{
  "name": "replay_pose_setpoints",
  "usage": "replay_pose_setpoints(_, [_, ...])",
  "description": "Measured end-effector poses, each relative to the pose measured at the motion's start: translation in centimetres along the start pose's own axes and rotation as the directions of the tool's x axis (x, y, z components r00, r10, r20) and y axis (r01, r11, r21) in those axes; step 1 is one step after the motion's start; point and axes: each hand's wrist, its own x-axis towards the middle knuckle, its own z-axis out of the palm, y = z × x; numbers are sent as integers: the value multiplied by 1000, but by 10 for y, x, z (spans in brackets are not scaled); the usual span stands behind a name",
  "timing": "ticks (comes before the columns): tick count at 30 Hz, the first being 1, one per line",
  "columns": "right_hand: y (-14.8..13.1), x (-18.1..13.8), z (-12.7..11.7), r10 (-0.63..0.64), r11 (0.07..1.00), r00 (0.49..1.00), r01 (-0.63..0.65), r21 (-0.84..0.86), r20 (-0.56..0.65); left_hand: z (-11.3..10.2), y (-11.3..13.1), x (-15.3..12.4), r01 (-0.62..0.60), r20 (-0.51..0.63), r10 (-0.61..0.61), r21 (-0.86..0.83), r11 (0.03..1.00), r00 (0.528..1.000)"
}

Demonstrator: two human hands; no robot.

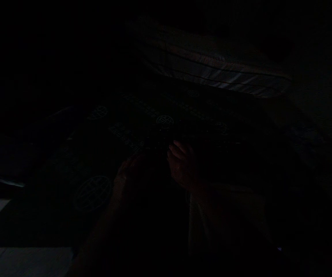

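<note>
Right hand (182,163) curls partway, left hand (128,169) dim; contacts are unclear.

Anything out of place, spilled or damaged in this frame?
The oddity is the darkness: the left hand and right hand barely show, and whatever they touch is lost in shadow. No spill or damage shows on the printed dark sheet, though gloom could hide some.

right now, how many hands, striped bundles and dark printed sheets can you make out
Left hand and right hand: 2 hands
Striped bundle: 1
Dark printed sheet: 1
Total: 4, as far as the darkness shows
</note>
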Motion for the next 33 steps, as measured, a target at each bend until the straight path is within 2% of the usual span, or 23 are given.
replay_pose_setpoints(14, [-3,-11,0,-25,996,999,22,-85,-39,0,3,-9,-102,-84,108,82,991,991])
replay_pose_setpoints(19, [-4,-11,-2,-55,990,995,43,-131,-86,-1,7,-10,-83,-77,87,56,995,993])
replay_pose_setpoints(23, [-4,-12,-1,-77,986,988,57,-155,-131,-1,11,-9,-68,-122,76,68,995,990])
replay_pose_setpoints(30, [4,-9,1,-28,999,986,24,-28,-167,0,15,-10,-54,-89,54,2,999,995])
replay_pose_setpoints(33, [11,-6,1,-31,999,980,37,28,-197,0,18,-11,-50,-119,48,-16,999,992])
